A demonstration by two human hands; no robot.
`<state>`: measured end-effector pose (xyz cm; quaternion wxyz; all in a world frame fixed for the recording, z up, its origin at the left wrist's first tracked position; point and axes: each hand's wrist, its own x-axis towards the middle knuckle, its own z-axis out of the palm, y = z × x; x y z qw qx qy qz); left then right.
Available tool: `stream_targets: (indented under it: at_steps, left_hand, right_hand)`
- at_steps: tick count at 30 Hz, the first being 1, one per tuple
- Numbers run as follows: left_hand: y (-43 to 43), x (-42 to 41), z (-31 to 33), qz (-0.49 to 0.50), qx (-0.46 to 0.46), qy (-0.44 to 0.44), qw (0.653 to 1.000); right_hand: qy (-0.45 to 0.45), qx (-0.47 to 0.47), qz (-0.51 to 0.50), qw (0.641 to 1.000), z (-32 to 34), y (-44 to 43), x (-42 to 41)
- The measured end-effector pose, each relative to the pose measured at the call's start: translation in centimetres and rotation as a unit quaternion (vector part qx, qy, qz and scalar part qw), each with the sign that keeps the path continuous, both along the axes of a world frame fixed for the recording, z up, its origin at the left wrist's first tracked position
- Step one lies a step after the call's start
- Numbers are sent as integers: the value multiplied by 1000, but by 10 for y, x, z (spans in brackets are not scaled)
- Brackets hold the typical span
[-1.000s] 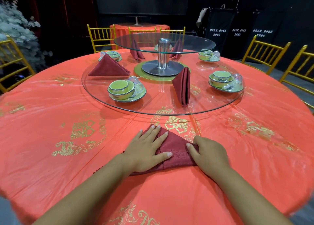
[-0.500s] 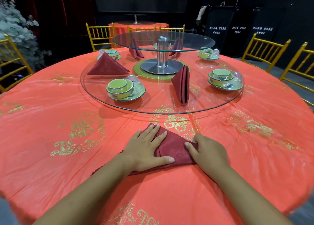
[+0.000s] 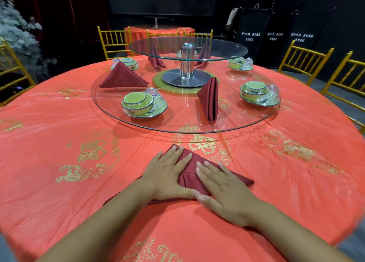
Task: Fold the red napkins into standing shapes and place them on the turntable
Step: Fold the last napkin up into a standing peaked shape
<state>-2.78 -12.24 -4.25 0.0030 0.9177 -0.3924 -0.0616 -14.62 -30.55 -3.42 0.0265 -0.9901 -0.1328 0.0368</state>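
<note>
A dark red napkin point(image 3: 189, 174) lies flat on the red tablecloth, folded into a triangle pointing away from me. My left hand point(image 3: 167, 174) presses flat on its left half, fingers straight. My right hand point(image 3: 223, 188) lies flat on its right half, fingers spread. Beyond them is the glass turntable point(image 3: 118, 121). On it stand a folded napkin point(image 3: 209, 98) near the front edge, a tent-shaped napkin point(image 3: 123, 78) at the left, and two more napkins point(image 3: 156, 57) at the back.
Green cup-and-saucer sets point(image 3: 143, 105) point(image 3: 258, 93) sit on the turntable around a metal post point(image 3: 187, 64) carrying a smaller glass tier point(image 3: 227, 52). Gold chairs point(image 3: 304, 62) ring the table. White flowers point(image 3: 17, 42) stand at the far left.
My right hand has uncurled and moved left onto the napkin, now lying flat over its right half. The napkin's right corner is now uncovered. My left hand has stayed pressing flat.
</note>
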Motion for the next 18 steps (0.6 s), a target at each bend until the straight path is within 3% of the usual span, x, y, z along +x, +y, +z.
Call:
stream_targets:
  at_steps: [12, 18]
  left_hand:
    - [1, 0, -2, -5, -8, 2, 1000]
    - [0, -1, -2, -3, -10, -4, 1000]
  right_hand:
    - [35, -36, -111, 993, -1, -55, -25]
    - [-24, 58, -179, 982, 12, -18, 11]
